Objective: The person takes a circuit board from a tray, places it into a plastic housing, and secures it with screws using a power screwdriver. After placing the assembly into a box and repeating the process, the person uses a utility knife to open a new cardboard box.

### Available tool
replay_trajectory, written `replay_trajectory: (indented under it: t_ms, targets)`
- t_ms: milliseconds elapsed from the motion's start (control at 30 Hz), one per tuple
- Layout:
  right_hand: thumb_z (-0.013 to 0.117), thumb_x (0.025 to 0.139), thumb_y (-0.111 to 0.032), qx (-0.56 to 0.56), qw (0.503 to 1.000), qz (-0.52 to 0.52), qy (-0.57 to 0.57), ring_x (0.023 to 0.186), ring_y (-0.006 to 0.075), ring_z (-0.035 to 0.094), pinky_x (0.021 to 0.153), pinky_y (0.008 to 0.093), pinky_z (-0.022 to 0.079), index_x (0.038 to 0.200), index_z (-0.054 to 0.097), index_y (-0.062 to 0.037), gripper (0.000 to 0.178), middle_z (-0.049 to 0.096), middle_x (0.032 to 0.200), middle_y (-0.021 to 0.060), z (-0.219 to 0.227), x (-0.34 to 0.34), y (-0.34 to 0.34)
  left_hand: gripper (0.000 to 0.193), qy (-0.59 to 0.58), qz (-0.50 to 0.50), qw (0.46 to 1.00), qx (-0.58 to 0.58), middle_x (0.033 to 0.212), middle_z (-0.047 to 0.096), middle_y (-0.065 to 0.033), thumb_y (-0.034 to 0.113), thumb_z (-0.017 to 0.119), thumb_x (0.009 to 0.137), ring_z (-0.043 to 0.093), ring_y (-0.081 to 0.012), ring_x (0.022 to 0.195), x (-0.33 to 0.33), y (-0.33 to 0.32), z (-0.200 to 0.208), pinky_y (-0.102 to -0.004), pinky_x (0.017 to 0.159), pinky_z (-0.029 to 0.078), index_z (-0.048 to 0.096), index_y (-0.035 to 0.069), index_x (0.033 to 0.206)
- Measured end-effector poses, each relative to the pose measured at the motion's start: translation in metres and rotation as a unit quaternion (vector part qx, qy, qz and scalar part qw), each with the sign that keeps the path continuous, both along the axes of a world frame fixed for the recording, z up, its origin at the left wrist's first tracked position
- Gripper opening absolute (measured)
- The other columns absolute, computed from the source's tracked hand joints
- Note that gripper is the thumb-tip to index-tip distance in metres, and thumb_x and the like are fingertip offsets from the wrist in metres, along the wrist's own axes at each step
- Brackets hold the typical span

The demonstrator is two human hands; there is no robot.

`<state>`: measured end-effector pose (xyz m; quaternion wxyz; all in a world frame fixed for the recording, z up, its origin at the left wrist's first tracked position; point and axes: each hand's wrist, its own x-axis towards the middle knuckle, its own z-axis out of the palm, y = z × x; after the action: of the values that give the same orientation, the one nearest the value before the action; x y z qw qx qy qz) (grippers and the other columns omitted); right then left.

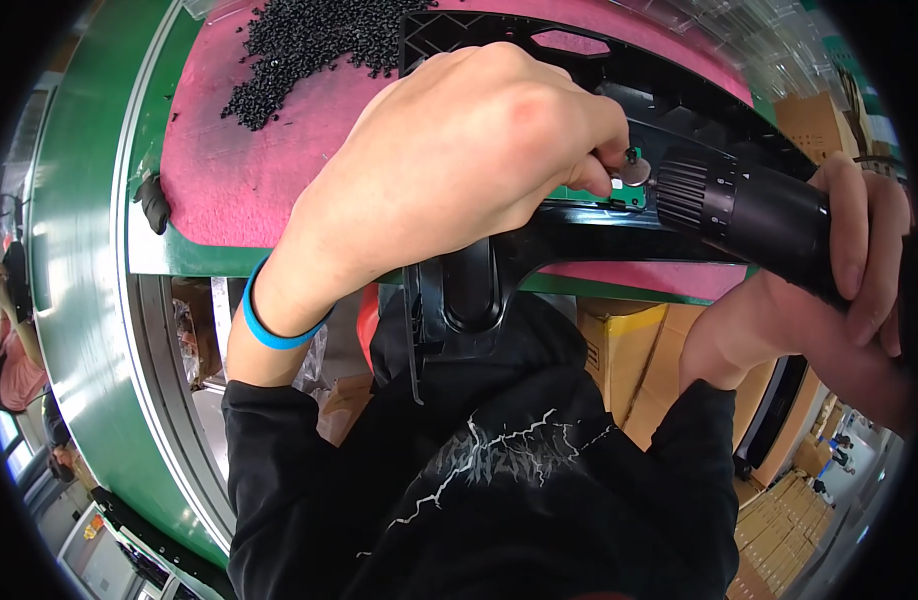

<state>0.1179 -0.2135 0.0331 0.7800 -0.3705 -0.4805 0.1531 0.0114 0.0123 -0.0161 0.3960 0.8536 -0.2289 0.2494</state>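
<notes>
My left hand (489, 135), with a blue band on the wrist, reaches over a black plastic housing (469, 275). Its thumb and forefinger are pinched together at the end of a green circuit board (629, 197) set in that housing. A small black screw (632, 155) shows at the fingertips, above a round silver piece (636, 173). On the right, my right hand (859, 235) is wrapped round a black electric screwdriver (764, 210), lying nearly level. The driver's ribbed collar points at the fingertips and board; its bit is mostly hidden.
Many small black screws (314, 50) lie heaped on the pink mat (229, 170) at the far left. A dark lump (152, 204) sits by the mat's left edge. Clear plastic trays (719, 40) stand far right; cardboard boxes (624, 355) are below the bench.
</notes>
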Motion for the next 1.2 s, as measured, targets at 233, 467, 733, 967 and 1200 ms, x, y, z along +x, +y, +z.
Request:
replay_trajectory:
  t_ms: [233, 467, 733, 967, 1200]
  targets:
    - [0.074, 0.079, -0.043, -0.019, 1.0, 0.011, 0.011, 0.059, 0.0077, 0.054, 0.064, 0.026, 0.043, 0.104, 0.051, -0.0081, 0.048, 0.058, 0.076, -0.0024, -0.004, 0.01, 0.007, 0.01, 0.063, 0.099, 0.993, -0.028, 0.074, 0.07, -0.0089, 0.001, 0.077, 0.076, 0.069, -0.0218, 0.066, -0.005, -0.006, 0.011, -0.0298, 0.055, 0.051, 0.073, 0.003, 0.086]
    - [0.074, 0.079, -0.044, -0.036, 0.999, 0.033, 0.023, 0.059, 0.0079, 0.054, 0.065, 0.0266, 0.043, 0.103, 0.051, -0.0084, 0.048, 0.057, 0.076, -0.0024, -0.008, -0.022, 0.047, 0.009, -0.111, 0.172, 0.975, 0.088, 0.074, 0.067, -0.0167, 0.007, 0.069, 0.088, 0.069, -0.0333, 0.072, -0.003, 0.004, 0.007, -0.0381, 0.061, 0.053, 0.067, 0.002, 0.096]
    - [0.073, 0.08, -0.044, -0.06, 0.996, 0.053, 0.03, 0.059, 0.0081, 0.053, 0.065, 0.0272, 0.043, 0.101, 0.05, -0.0087, 0.048, 0.056, 0.076, -0.0023, -0.007, -0.021, 0.065, 0.011, -0.101, 0.198, 0.972, 0.071, 0.068, 0.062, -0.023, 0.008, 0.065, 0.094, 0.065, -0.0402, 0.067, -0.009, 0.001, 0.015, -0.0442, 0.06, 0.051, 0.062, -0.002, 0.089]
    - [0.072, 0.08, -0.045, -0.082, 0.993, 0.073, 0.039, 0.059, 0.0082, 0.053, 0.065, 0.0277, 0.043, 0.1, 0.049, -0.009, 0.048, 0.056, 0.075, -0.0022, -0.001, -0.021, 0.051, 0.022, 0.007, 0.154, 0.984, -0.093, 0.067, 0.061, -0.0228, 0.013, 0.061, 0.096, 0.063, -0.0421, 0.066, -0.005, 0.002, 0.012, -0.0466, 0.06, 0.05, 0.059, -0.003, 0.082]
    - [0.072, 0.081, -0.046, -0.171, 0.984, 0.04, 0.022, 0.058, 0.0078, 0.05, 0.065, 0.0267, 0.042, 0.099, 0.049, -0.0086, 0.047, 0.054, 0.074, -0.0027, 0.007, -0.029, 0.061, 0.02, -0.005, 0.164, 0.978, -0.126, 0.077, 0.063, -0.0248, 0.011, 0.057, 0.097, 0.063, -0.0431, 0.078, -0.008, 0.0, 0.017, -0.0473, 0.069, 0.051, 0.056, -0.003, 0.081]
